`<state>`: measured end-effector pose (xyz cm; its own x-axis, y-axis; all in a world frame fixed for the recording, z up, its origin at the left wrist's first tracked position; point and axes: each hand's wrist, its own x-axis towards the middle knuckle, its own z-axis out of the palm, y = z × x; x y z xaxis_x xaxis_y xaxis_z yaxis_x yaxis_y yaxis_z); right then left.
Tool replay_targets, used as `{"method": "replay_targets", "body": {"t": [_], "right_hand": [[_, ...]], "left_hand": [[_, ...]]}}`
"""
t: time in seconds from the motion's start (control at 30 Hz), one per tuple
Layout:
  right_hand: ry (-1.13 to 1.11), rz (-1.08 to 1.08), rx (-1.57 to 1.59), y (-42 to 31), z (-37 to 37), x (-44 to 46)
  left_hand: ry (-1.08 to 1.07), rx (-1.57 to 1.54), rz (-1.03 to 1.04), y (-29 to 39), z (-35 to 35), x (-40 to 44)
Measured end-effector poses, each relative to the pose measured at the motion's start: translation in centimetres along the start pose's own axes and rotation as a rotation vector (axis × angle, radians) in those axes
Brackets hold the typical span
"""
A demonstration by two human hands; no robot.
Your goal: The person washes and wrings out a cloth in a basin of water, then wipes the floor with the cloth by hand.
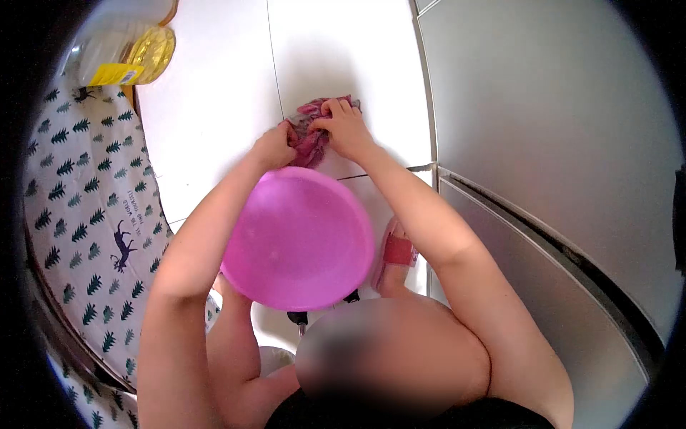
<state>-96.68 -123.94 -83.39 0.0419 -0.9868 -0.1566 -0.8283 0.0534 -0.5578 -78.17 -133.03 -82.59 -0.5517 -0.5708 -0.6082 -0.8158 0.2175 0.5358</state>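
A crumpled red-and-grey patterned cloth (310,149) lies bunched on the white tiled floor just beyond the basin. My left hand (276,146) grips its near left side with bent fingers. On the cloth's right side, my right hand (346,130) has its fingers curled into the folds. Part of the cloth is hidden under both hands. Between my forearms stands a round pink-purple plastic basin (300,239), close to my legs.
A clear plastic bottle (118,73) with yellow liquid lies at the upper left. Below it hangs a tree-print fabric (100,186). Grey panels (536,107) rise along the right. My foot in a pink slipper (399,252) is right of the basin.
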Motion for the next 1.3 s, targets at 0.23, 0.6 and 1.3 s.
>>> {"method": "replay_targets", "body": {"t": [0.23, 0.6, 1.3], "right_hand": [[0.067, 0.017, 0.003, 1.2, 1.4, -5.9], [-0.046, 0.083, 0.043, 0.2, 0.7, -13.6], [-0.106, 0.05, -0.103, -0.1, 4.2, -23.0]], "left_hand": [[-0.252, -0.087, -0.034, 0.7, 2.4, -0.8], [-0.242, -0.047, 0.094, 0.1, 8.1, -4.4], [-0.265, 0.033, 0.135, 3.2, 17.7, -13.8]]}}
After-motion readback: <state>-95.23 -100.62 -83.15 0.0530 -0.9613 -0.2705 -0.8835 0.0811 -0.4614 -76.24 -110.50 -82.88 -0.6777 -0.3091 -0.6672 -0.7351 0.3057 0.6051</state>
